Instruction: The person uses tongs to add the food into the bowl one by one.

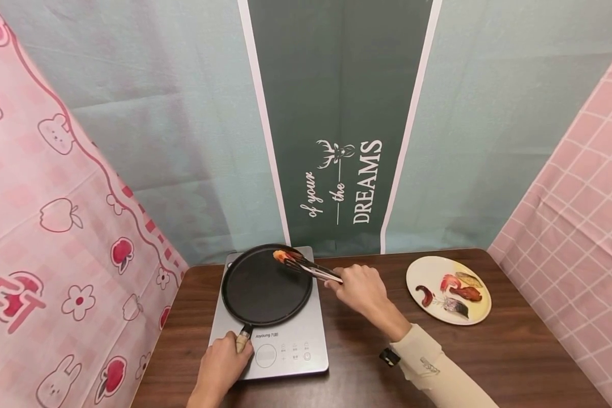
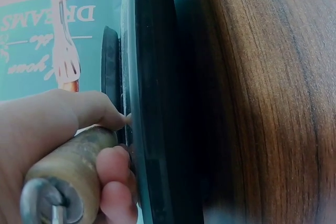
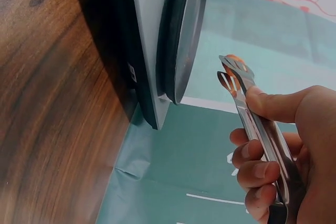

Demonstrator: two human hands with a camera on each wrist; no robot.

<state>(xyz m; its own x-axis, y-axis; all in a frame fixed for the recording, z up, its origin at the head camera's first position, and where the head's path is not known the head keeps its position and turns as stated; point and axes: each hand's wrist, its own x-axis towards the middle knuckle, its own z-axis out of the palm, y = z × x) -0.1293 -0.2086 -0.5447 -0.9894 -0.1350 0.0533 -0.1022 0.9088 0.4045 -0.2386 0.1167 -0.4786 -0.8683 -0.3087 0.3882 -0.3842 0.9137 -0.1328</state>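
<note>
My left hand (image 1: 224, 362) grips the wooden handle (image 2: 68, 169) of a flat black pan (image 1: 265, 289), which sits on a silver induction cooker (image 1: 280, 362). In my right hand (image 1: 359, 289) are metal tongs (image 3: 265, 135), squeezed between thumb and fingers. The slotted tong heads pinch an orange-red piece of food (image 1: 280, 256) above the pan's upper right part. That piece shows only partly between the heads in the right wrist view, so its kind is unclear. Nothing else lies on the pan's surface.
To the right stands a round plate (image 1: 423, 266) bearing several food pieces, among them a browned drumstick (image 1: 466, 293) and a dark red curved piece (image 1: 425, 295). Everything rests on a dark wooden table (image 1: 357, 351). Printed cloths (image 1: 194, 141) hang behind and at both sides.
</note>
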